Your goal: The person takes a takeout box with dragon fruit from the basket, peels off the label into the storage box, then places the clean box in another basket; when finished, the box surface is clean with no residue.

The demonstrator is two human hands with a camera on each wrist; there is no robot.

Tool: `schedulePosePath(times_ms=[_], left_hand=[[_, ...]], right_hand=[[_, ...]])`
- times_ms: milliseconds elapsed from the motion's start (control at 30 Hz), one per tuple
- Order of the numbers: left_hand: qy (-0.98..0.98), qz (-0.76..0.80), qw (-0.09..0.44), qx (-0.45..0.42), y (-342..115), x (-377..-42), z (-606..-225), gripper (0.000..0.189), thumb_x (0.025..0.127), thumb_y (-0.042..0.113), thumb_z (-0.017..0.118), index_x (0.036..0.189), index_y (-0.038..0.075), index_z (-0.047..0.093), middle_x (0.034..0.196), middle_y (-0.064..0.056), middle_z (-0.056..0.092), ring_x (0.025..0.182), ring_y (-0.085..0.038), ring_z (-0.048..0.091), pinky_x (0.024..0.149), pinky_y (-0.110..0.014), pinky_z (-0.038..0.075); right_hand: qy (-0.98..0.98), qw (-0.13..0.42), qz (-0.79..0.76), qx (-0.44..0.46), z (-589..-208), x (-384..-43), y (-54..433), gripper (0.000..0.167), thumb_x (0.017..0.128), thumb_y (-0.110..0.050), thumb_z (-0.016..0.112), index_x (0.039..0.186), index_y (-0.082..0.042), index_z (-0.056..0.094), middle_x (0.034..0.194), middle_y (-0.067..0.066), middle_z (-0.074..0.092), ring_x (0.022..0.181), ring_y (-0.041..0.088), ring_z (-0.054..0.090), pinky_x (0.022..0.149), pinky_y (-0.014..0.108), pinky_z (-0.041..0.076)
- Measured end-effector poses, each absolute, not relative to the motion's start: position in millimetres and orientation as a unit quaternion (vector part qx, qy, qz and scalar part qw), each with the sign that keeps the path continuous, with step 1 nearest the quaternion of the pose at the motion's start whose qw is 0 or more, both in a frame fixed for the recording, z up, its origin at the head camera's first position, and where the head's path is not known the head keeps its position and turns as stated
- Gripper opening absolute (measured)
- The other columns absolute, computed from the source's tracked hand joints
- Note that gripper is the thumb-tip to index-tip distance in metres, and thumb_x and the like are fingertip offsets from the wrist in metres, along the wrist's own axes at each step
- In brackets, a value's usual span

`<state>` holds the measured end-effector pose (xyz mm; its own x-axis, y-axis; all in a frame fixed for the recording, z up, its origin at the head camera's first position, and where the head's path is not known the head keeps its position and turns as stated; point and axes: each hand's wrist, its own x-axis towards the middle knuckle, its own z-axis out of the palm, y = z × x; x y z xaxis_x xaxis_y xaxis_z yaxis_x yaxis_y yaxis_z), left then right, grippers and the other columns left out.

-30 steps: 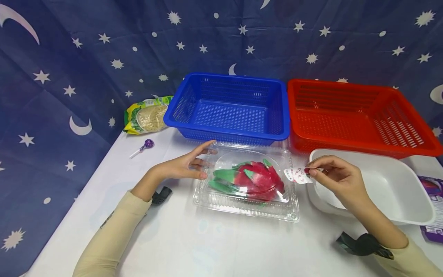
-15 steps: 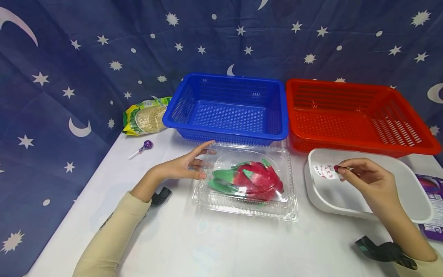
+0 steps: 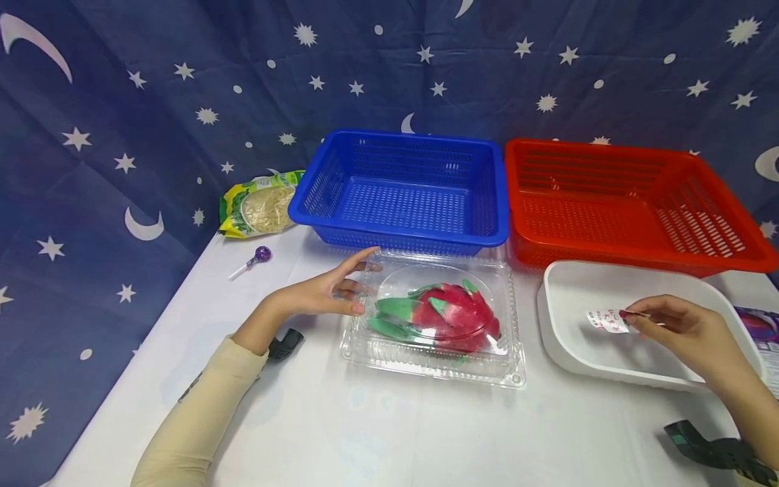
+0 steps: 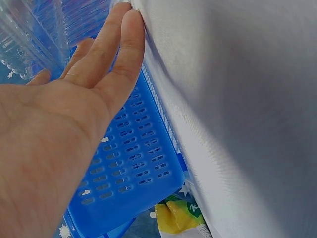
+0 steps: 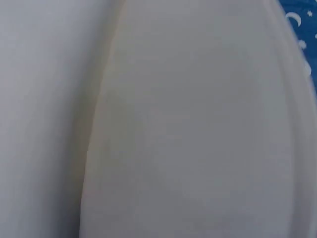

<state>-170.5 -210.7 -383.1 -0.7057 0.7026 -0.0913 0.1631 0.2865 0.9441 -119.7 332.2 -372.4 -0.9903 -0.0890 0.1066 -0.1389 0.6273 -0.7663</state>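
On the table lies a clear plastic clamshell box [image 3: 447,368], its lid lying over a red dragon fruit [image 3: 459,314] with green leaf scales. At the box's left side my left hand [image 3: 319,291] rests with the fingers spread and the thumb against the edge. The left wrist view shows the same left hand [image 4: 74,109] with fairly straight fingers beside the clear plastic. My right hand [image 3: 688,331] pinches a small white label [image 3: 605,320] with red writing between thumb and fingers, over a white basin [image 3: 572,355]. In the right wrist view, the basin's wall [image 5: 198,124] fills most of the picture.
Behind the box stands a blue basket [image 3: 402,233], with a red basket [image 3: 633,260] to its right. A yellow-green bag [image 3: 262,204] and a purple lollipop [image 3: 262,254] lie at the left. A purple package [image 3: 761,325] shows beyond the basin.
My right hand has moved right with the label, away from the box's right edge to over the white basin. The left hand and the box have stayed in place.
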Motion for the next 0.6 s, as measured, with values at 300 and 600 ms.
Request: schedulePosePath(times_ms=[300,600], left_hand=[[0.759,0.526,0.253,0.287,-212.7,-171.5,-384.1,0.104,0.085,0.047,0.073,0.158,0.027,0.002,0.158,-0.014,0.021,0.136,-0.045,0.036,0.11,-0.057,0.034],[0.762,0.523,0.253,0.286,-211.2,-169.9,-382.1,0.104,0.085,0.048,0.073,0.158,0.027,0.002,0.158,-0.015,0.021,0.136,-0.045,0.036,0.11,-0.057,0.033]], right_hand=[[-0.922,-0.031,0.384,0.044,-380.5,-130.4,349.0,0.02,0.092,-0.014,0.068,0.106,0.0,0.065,0.086,-0.029,0.063,0.071,0.001,0.062,0.063,0.012,0.051],[-0.937,-0.077,0.338,0.04,-384.7,-137.3,349.5,0.034,0.095,-0.019,0.065,0.115,0.008,0.061,0.09,-0.018,0.066,0.07,0.0,0.062,0.062,0.018,0.055]])
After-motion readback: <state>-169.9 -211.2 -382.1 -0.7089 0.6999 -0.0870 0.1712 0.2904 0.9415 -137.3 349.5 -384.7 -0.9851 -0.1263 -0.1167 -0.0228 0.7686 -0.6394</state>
